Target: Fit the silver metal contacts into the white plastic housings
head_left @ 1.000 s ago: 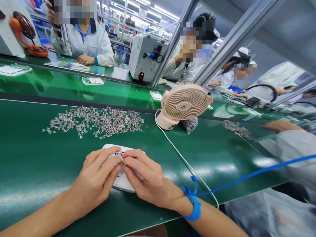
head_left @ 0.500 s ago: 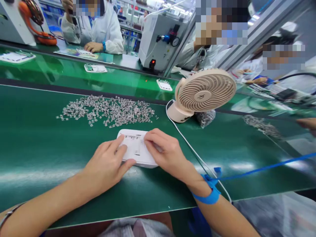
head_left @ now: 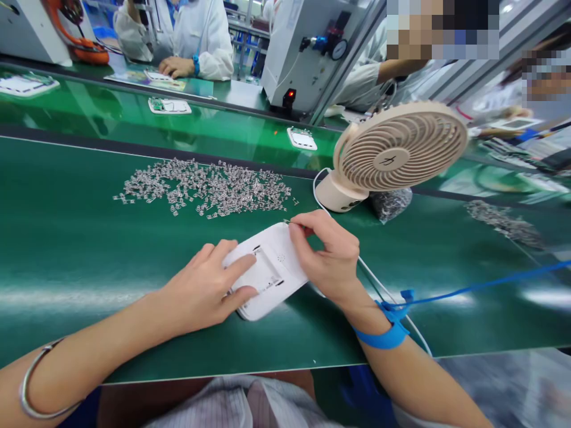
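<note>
A white plastic housing (head_left: 267,276) with a rectangular recess and a small group of round holes lies turned at an angle on the green bench. My left hand (head_left: 214,282) holds its left end, fingers over the recess and thumb along the near side. At the far right corner my right hand (head_left: 328,252) is closed in a pinch, its fingertips against the housing. A tiny metal piece (head_left: 286,221) pokes out from those fingertips; most of it is hidden. Beyond the housing spreads a pile of small metal contact pieces (head_left: 223,187).
A beige fan (head_left: 392,157) stands behind my right hand, its white cable (head_left: 379,282) running down the bench. Beside it sits a bag of parts (head_left: 391,204). A blue cord (head_left: 482,286) trails from my wrist strap. White housings (head_left: 303,138) lie on the far green belt; co-workers sit beyond.
The housing has turned so that its right end points away from me. My right hand has moved from the recess to the far right corner. The view has shifted slightly.
</note>
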